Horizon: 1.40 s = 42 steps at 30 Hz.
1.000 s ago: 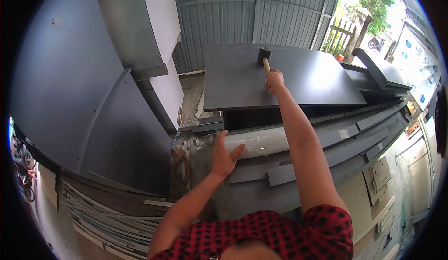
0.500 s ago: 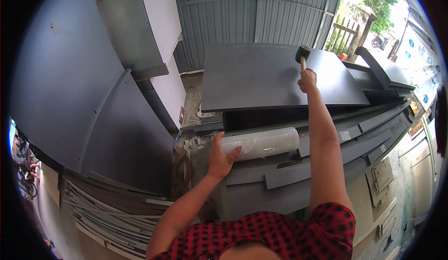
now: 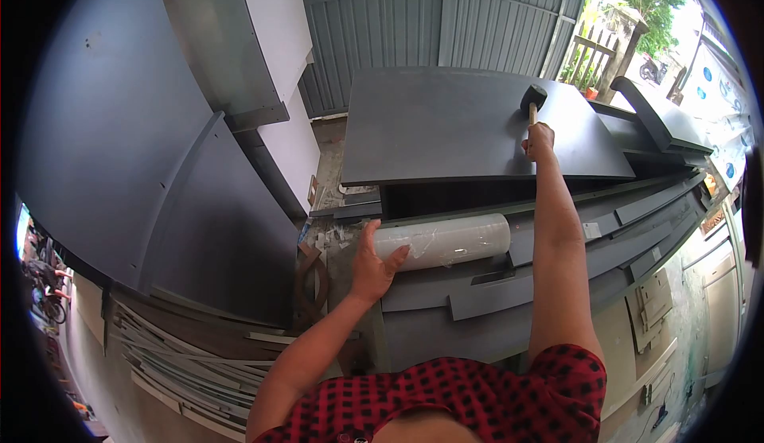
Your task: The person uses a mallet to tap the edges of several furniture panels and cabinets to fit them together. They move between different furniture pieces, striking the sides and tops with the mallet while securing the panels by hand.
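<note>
a black-headed mallet (image 3: 533, 97) over a dark grey panel (image 3: 446, 125), its wooden handle in the right hand (image 3: 539, 141).
the right hand's fingers are curled closed around the handle; the mallet head is above the right part of the panel, and whether the two touch can't be told. nearer the person, the left hand (image 3: 376, 268) cups the left end of a white plastic-wrapped roll (image 3: 458, 240), thumb spread away from the fingers, which sit close together. the roll lies in front of the panel, beside grey boards (image 3: 485, 296). a curved brown piece (image 3: 321, 284) is left of the left hand, and a corrugated metal wall (image 3: 382, 45) stands behind the panel.
</note>
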{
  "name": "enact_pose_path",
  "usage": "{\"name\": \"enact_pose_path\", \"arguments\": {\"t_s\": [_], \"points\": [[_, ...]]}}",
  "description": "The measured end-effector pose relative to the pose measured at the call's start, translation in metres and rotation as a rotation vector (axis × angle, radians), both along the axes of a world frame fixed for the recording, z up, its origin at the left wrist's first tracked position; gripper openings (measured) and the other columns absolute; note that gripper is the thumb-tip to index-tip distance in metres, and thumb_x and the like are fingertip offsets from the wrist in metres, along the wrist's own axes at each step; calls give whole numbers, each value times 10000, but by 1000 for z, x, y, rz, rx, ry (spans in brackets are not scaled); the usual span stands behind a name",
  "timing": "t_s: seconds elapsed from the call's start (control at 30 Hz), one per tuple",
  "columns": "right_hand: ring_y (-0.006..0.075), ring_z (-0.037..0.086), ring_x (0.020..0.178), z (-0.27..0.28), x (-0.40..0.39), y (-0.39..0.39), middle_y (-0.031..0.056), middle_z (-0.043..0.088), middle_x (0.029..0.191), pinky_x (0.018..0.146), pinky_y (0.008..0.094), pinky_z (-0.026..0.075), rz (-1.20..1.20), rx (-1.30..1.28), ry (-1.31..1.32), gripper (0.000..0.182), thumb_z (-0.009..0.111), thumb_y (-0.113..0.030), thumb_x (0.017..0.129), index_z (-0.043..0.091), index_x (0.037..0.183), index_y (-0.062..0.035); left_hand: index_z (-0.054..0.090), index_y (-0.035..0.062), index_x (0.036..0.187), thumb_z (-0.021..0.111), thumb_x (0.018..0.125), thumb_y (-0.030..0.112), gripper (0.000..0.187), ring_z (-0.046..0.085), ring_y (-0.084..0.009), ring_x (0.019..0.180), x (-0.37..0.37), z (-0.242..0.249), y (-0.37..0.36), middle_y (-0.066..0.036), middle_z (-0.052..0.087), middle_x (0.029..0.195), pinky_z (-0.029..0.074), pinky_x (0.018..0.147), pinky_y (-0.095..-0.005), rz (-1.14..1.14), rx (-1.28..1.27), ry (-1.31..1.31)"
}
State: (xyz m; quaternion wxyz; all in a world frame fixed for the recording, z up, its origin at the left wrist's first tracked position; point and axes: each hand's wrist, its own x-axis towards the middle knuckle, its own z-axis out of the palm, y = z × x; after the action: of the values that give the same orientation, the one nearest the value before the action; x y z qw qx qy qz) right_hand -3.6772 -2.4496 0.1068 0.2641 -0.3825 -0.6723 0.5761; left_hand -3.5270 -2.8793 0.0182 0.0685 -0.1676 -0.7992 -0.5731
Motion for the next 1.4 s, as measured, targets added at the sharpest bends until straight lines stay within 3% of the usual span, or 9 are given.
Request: {"name": "enact_pose_path", "arguments": {"t_s": [0.23,0.37,0.43,0.53,0.6,0.7,0.8,1.0,1.4], "points": [[198,533,475,-23,-16,-8,106,540,731,394,341,412,199,161,105,313,506,-121,810,585,1101,-36,316,-2,1346,616,800,527,818,488,-347,1162,-9,-5,-9,-221,493,1248,361,984,-379,2,1,39],[202,510,471,25,7,-90,112,533,788,386,345,397,279,-6,89,349,510,-99,802,566,1142,-41,366,-18,1316,557,824,565,786,569,-318,1062,-58,22,-24,-214,605,1084,417,906,-362,-126,83,-213],[206,509,509,29,0,-123,100,511,820,382,322,415,319,-122,119,330,540,-118,813,569,1141,-93,409,-11,1280,518,835,596,761,586,-257,1004,-90,31,-18,-191,631,1012,456,828,-333,-98,-101,46],[206,525,528,34,-14,-181,103,512,837,380,338,408,386,-240,172,346,535,-105,820,561,1165,-119,440,32,1264,510,818,634,752,578,-225,937,-107,90,11,-151,603,1060,487,759,-350,-193,9,25],[212,550,573,40,-13,-219,94,532,823,404,364,427,468,-258,149,344,543,-104,826,562,1169,-116,397,72,1302,548,807,617,752,569,-208,953,-111,114,31,-112,540,1117,498,787,-381,-234,335,-512],[222,572,617,38,-16,-266,104,571,811,445,383,450,567,-183,157,336,545,-112,825,574,1158,-81,445,156,1253,564,753,670,727,556,-211,956,-134,102,53,-68,530,1123,501,750,-425,-327,648,-797],[204,580,665,33,-7,-292,111,604,843,527,368,471,618,-105,178,322,549,-150,840,577,1143,-42,469,184,1208,577,739,669,684,555,-196,970,-127,105,54,-33,539,1113,492,754,-439,-485,923,-729],[263,640,787,2,-19,-299,171,656,920,673,369,495,633,132,141,342,560,-198,819,615,1105,-19,493,199,1175,514,761,644,608,567,-176,952,-131,88,54,-13,548,1097,478,754,-412,-275,923,-748],[322,621,950,-3,-5,-303,189,644,1006,810,396,479,501,198,23,349,547,-217,812,622,1117,-63,463,193,1235,516,762,632,648,569,-219,958,-137,66,60,-47,541,1120,480,740,-453,-331,939,-797]]}}
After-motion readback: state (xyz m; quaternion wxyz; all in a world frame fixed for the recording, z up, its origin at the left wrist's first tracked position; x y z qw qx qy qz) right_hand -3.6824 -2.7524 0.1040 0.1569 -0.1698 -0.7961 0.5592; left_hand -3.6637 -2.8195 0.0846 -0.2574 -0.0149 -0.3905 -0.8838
